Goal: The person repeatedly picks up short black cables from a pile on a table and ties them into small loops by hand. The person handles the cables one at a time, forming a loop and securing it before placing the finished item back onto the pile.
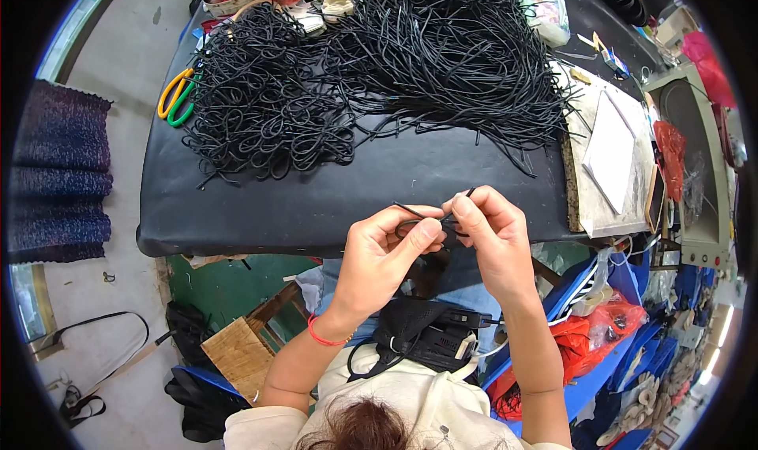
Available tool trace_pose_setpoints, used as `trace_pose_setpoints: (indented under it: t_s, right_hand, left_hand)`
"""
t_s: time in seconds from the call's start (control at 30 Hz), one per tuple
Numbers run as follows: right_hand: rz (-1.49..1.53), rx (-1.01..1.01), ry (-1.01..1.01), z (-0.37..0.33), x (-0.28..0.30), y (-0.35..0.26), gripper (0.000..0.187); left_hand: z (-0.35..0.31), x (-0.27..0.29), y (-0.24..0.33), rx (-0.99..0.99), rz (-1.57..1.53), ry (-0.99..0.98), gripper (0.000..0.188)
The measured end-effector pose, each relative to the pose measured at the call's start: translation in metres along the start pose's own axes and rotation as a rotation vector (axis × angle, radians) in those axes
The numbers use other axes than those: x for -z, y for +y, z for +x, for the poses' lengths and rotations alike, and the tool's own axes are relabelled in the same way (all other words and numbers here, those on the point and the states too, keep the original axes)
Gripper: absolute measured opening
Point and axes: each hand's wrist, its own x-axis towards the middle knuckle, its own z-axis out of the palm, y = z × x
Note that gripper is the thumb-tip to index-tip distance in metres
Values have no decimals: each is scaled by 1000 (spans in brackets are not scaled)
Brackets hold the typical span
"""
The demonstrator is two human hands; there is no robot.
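- The worktop [316,197] is covered in black sheet; its near edge lies just beyond my hands.
- A large heap of straight cord lengths [450,55] fills the far right of the worktop; a heap of looped cords [260,103] lies to its left, touching it.
- Scissors with yellow and green handles [175,96] rest at the left edge of the looped heap.
- My left hand [379,256] is closed, thumb and forefinger pinching the short black cord [418,219] at its loop.
- My right hand [489,241] is closed on the same cord, with one free end protruding above the fingertips.
- Risk, in my judgement: the cord is thin and held only at the fingertips over the worktop edge; a slack pinch could let the loop spring open or the cord drop to the cluttered floor below.
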Motion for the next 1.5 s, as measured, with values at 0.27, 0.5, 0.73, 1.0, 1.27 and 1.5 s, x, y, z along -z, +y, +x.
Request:
trace_pose_setpoints:
  t_s: [0.27,0.5,0.73,1.0,1.27,1.5]
  right_hand:
    - [-542,333,98,28,1,13,12]
    - [-1487,980,322,101,35,10,18]
    - [-1432,1084,78,60,31,0,13]
    - [-1330,1050,23,17,26,-10,20]
    - [-824,676,232,11,-4,-7,14]
    - [-652,524,15,3,-13,1,16]
  left_hand:
    - [8,26,14,-157,351,86,15]
    - [51,93,56,-603,1309,807,25]
    - [32,34,28,-900,1302,327,28]
    - [7,15,14,-312,901,-48,15]
    - [5,3,4,166,-33,12,21]
    - [11,10,-9,126,-203,67,21]
